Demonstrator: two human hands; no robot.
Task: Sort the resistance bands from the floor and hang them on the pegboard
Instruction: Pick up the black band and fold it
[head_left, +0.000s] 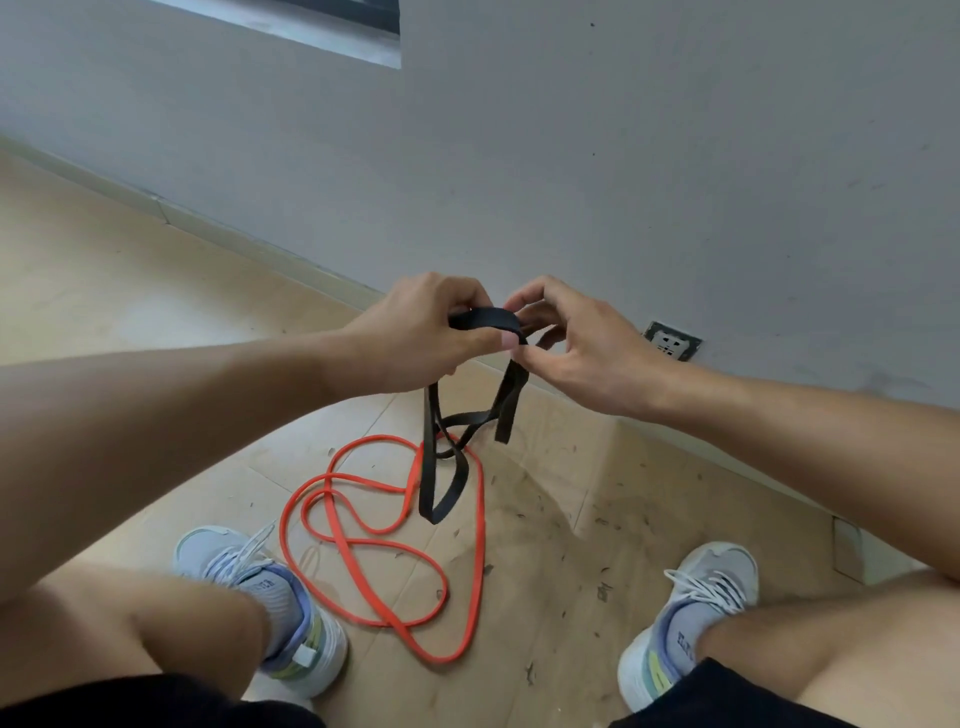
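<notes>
A black resistance band (457, 452) hangs in loops from both my hands, above the floor. My left hand (415, 332) grips its folded top with curled fingers and thumb. My right hand (571, 338) pinches the same top part from the right. An orange resistance band (384, 540) lies tangled in loops on the floor between my feet, below the black one. The pegboard is out of sight.
I crouch facing a grey wall (623, 156) with a socket (672, 340) low on the right. My left shoe (260, 587) and right shoe (691, 608) flank the orange band. The floor is covered in brown cardboard (550, 545) with small debris.
</notes>
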